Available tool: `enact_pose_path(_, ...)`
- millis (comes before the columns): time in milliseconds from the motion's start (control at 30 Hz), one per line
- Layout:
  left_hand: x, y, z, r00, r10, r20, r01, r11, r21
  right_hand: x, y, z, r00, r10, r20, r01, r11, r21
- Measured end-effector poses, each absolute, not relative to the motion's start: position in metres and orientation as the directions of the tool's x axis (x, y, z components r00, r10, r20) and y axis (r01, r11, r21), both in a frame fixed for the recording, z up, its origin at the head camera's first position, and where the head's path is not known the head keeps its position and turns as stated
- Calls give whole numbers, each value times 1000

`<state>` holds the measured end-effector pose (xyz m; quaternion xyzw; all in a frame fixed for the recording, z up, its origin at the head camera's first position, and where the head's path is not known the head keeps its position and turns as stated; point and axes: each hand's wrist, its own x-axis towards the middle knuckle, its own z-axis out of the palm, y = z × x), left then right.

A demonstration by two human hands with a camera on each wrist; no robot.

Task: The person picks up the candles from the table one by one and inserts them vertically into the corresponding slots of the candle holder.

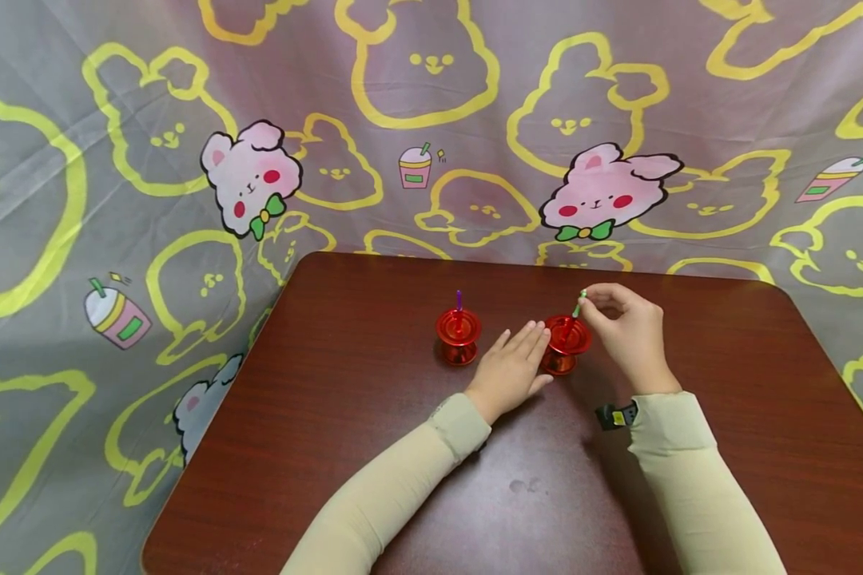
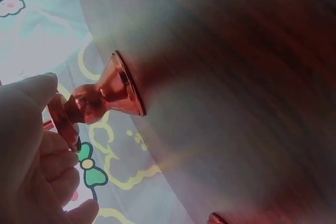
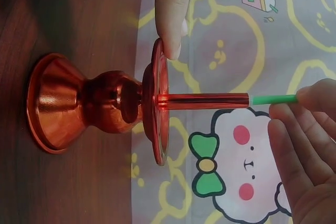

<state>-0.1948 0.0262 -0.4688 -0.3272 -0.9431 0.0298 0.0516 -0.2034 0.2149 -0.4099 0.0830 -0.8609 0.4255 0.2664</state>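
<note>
A shiny red candlestick (image 1: 559, 363) stands upright on the table. My left hand (image 1: 509, 369) lies at its left side, fingers straight, one fingertip touching the rim of its dish (image 3: 161, 153). My right hand (image 1: 631, 331) pinches a thin green candle (image 3: 275, 99) between thumb and fingers. The candle's pale lower end meets the mouth of the red tube (image 3: 205, 101) rising from the dish; how far in it sits, I cannot tell. To the left, a second red candlestick (image 1: 459, 353) carries a thin purple candle (image 1: 459, 300).
The brown wooden tabletop (image 1: 316, 423) spreads beneath both arms. Its back edge meets a grey curtain (image 1: 467, 152) printed with yellow outlines and pink rabbits. A black strap (image 1: 611, 416) with a small device sits by the right wrist.
</note>
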Motion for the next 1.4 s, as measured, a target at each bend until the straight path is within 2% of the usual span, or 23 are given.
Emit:
enact_pose_path(700, -197, 28, -471, -788, 612, 71, 608, 791, -69, -208, 214, -410, -869, 110, 483, -314, 632, -708)
enact_pose_path(1400, -198, 30, -471, -788, 612, 63, 610, 790, -56, -206, 213, -414, -858, 159, 488, -293, 629, -720)
